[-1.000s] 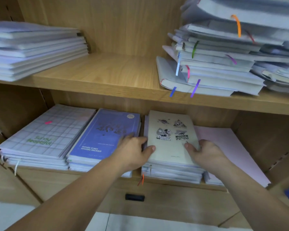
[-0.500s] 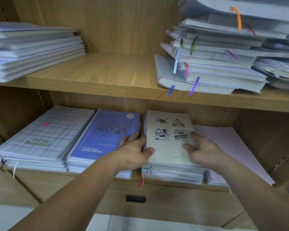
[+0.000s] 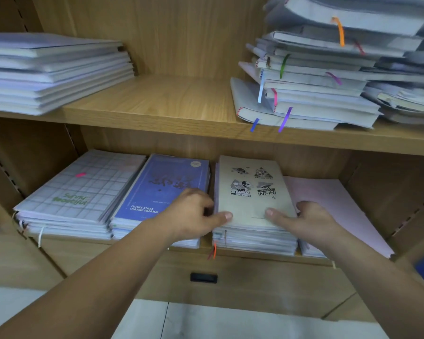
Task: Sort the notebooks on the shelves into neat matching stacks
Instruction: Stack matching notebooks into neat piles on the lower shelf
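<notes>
Hands are working as a pair at the front of the lower shelf (image 3: 260,258): the left hand (image 3: 191,216) and the right hand (image 3: 311,216) are clamping the beige notebook stack (image 3: 252,192) from either side. Both thumbs are lying on its space-sticker cover and the fingers are curling down its flanks.

The step in hand appears to be squaring this pile, whose lower edges are sitting slightly uneven. The next move is likely calling for an even inward squeeze, then a nudge back to line it up with its neighbours.

Just left, the blue notebook stack (image 3: 162,189) and the grid-cover stack (image 3: 83,189) are lying side by side. The pink stack (image 3: 333,204) is sitting lower on the right.

Further back, on the upper shelf (image 3: 181,104), a tidy white stack (image 3: 47,69) is resting at left. A slumping pile of ribbon-marked notebooks (image 3: 316,89) is waiting at right, seemingly unsorted.
</notes>
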Action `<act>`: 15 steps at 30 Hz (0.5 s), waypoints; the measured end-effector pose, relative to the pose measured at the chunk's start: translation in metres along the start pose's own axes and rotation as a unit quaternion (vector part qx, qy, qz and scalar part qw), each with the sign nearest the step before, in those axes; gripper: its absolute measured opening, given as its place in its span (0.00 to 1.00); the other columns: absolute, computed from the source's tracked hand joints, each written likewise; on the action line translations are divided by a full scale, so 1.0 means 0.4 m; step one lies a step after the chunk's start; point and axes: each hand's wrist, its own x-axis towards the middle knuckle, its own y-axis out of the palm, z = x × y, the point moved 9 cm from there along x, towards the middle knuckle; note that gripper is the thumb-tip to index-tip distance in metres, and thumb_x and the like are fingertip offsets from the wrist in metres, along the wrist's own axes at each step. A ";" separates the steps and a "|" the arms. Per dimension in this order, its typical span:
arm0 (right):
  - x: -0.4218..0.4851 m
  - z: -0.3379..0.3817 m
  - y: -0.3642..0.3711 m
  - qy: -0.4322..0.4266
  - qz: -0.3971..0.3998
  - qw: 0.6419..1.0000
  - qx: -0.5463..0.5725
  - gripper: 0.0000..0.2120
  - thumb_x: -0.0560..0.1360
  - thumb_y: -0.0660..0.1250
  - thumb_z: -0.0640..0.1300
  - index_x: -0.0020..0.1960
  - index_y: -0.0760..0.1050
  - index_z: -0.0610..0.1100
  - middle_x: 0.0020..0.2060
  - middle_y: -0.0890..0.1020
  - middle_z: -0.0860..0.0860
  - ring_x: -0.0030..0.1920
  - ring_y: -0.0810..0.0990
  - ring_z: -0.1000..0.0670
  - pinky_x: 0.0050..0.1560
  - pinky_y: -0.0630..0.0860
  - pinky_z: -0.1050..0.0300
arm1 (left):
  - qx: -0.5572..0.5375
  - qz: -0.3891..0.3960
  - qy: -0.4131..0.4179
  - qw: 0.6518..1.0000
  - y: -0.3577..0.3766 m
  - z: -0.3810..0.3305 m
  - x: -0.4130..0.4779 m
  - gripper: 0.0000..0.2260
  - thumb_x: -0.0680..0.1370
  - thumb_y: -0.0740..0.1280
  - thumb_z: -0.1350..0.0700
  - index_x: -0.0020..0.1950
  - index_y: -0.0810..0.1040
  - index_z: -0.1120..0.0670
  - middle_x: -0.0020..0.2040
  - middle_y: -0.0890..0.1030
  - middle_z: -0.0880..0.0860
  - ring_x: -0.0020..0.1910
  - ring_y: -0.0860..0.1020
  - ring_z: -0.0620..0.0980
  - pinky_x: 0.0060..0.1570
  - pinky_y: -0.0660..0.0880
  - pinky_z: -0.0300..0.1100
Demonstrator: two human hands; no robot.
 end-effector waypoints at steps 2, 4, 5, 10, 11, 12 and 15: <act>-0.024 -0.003 0.027 -0.006 0.046 0.999 -0.001 0.35 0.56 0.77 0.74 0.50 0.80 0.49 0.43 0.86 0.53 0.42 0.85 0.47 0.39 0.79 0.53 | 0.007 0.056 -0.008 0.998 0.029 0.002 -0.016 0.32 0.72 0.62 0.25 0.39 0.76 0.56 0.39 0.70 0.50 0.47 0.73 0.52 0.47 0.74 0.48; -0.037 -0.003 0.037 -0.016 0.057 0.998 -0.007 0.34 0.55 0.80 0.70 0.53 0.81 0.51 0.45 0.87 0.55 0.41 0.84 0.50 0.36 0.77 0.57 | 0.027 0.071 -0.006 0.997 0.042 -0.011 -0.020 0.25 0.76 0.67 0.32 0.44 0.76 0.56 0.43 0.70 0.49 0.49 0.72 0.52 0.46 0.71 0.46; -0.039 -0.001 0.034 -0.018 0.048 0.999 -0.017 0.32 0.57 0.81 0.68 0.53 0.80 0.50 0.44 0.86 0.55 0.39 0.82 0.52 0.35 0.74 0.59 | 0.037 0.068 -0.001 0.997 0.042 -0.017 -0.019 0.23 0.78 0.67 0.35 0.44 0.76 0.56 0.43 0.70 0.49 0.48 0.72 0.52 0.46 0.69 0.45; -0.043 -0.004 0.019 -0.019 0.032 0.999 -0.007 0.29 0.59 0.82 0.67 0.49 0.82 0.47 0.37 0.85 0.51 0.32 0.80 0.50 0.33 0.76 0.54 | 0.015 0.064 -0.003 0.998 0.034 -0.025 -0.023 0.22 0.80 0.68 0.39 0.37 0.71 0.55 0.42 0.70 0.49 0.47 0.73 0.54 0.44 0.69 0.45; -0.043 -0.008 0.017 -0.016 0.029 0.999 -0.013 0.34 0.55 0.81 0.71 0.48 0.82 0.46 0.38 0.86 0.48 0.33 0.82 0.44 0.37 0.79 0.48 | 0.025 0.067 0.001 0.997 0.037 -0.025 -0.024 0.22 0.80 0.67 0.39 0.36 0.70 0.55 0.43 0.72 0.51 0.49 0.75 0.56 0.46 0.72 0.46; -0.044 -0.013 0.014 -0.015 0.028 0.999 -0.014 0.39 0.52 0.79 0.74 0.48 0.82 0.44 0.38 0.86 0.45 0.34 0.83 0.40 0.39 0.80 0.45 | 0.032 0.069 0.004 0.997 0.039 -0.028 -0.025 0.22 0.80 0.67 0.39 0.36 0.70 0.55 0.46 0.75 0.53 0.53 0.76 0.58 0.51 0.74 0.47; -0.041 -0.024 0.003 -0.002 0.026 1.000 0.006 0.41 0.49 0.80 0.73 0.48 0.83 0.42 0.40 0.86 0.41 0.36 0.83 0.37 0.37 0.78 0.48 | 0.054 0.073 0.009 0.996 0.044 -0.044 -0.025 0.21 0.81 0.65 0.40 0.37 0.70 0.53 0.56 0.80 0.59 0.65 0.76 0.59 0.60 0.75 0.52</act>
